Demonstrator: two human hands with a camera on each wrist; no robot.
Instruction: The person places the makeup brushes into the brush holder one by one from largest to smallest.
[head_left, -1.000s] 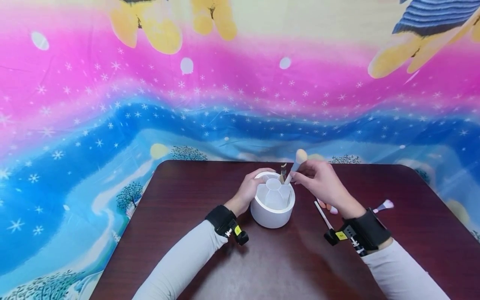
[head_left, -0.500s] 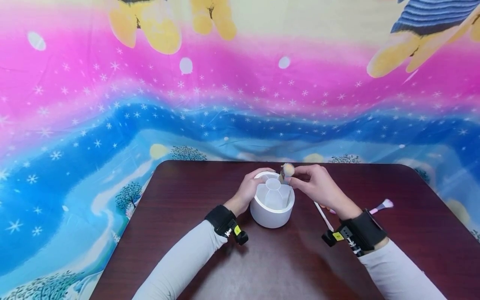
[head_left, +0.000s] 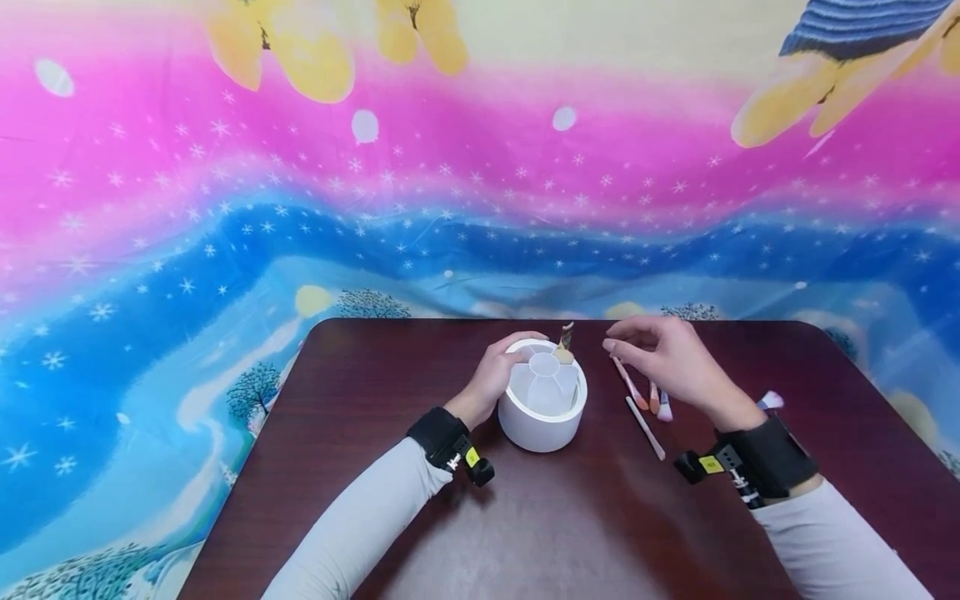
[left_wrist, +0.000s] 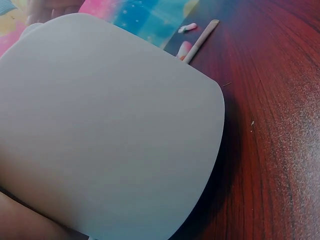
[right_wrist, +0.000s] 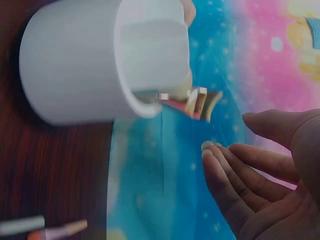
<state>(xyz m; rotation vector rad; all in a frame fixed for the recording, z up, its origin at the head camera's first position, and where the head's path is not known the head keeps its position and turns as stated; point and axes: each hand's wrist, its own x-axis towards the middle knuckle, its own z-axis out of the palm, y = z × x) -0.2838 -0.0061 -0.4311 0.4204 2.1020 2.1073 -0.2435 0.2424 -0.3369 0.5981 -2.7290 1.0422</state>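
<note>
A white round holder (head_left: pixel 538 427) with inner dividers stands on the table. My left hand (head_left: pixel 489 382) grips its left side, thumb over the rim; the holder's pale wall (left_wrist: pixel 115 120) fills most of the left wrist view. In a back compartment sit a makeup brush with cream bristles (head_left: pixel 564 357) and a gold-coloured item (head_left: pixel 567 335), its gold end (right_wrist: pixel 200 102) sticking out past the rim in the right wrist view. My right hand (head_left: pixel 675 357), holding nothing, hovers right of the holder, thumb and fingers apart. Beneath it several makeup brushes (head_left: pixel 632 385) lie on the table.
A thin pale stick-like handle (head_left: pixel 646 428) lies nearest me among the loose brushes. Another brush with white-pink bristles (head_left: pixel 771 401) is partly hidden behind the right wrist strap. The dark red table (head_left: pixel 420 383) ends at a colourful printed cloth (head_left: pixel 480 183).
My right hand has lowered the cream-bristled brush into the holder, let go of it and moved right, over the loose brushes. The left hand keeps its grip on the holder.
</note>
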